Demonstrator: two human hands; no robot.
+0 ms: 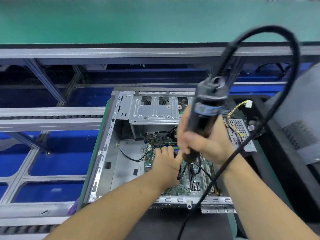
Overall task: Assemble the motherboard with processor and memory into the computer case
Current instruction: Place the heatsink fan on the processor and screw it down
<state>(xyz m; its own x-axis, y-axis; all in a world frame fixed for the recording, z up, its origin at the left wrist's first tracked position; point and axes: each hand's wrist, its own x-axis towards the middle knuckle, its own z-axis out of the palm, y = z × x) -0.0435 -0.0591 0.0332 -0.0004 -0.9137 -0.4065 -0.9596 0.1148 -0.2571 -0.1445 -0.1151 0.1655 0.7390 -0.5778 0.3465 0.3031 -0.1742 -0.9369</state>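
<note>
An open grey computer case [110, 135] lies on its side in front of me. The green motherboard [185, 186] sits inside it at the lower right, with long slots running along it. My right hand [202, 144] grips a black electric screwdriver [206, 115], which stands nearly upright with its tip down on the board. My left hand [166, 160] rests on the motherboard beside the screwdriver's tip, fingers spread toward it. The tip itself is hidden between the two hands.
The screwdriver's black cable [280, 84] loops high to the right and drops across the case's near edge. A power supply with yellow wires [240, 130] sits at the case's right. Metal drive bays [155, 108] fill the far end. A green conveyor [121, 21] runs behind.
</note>
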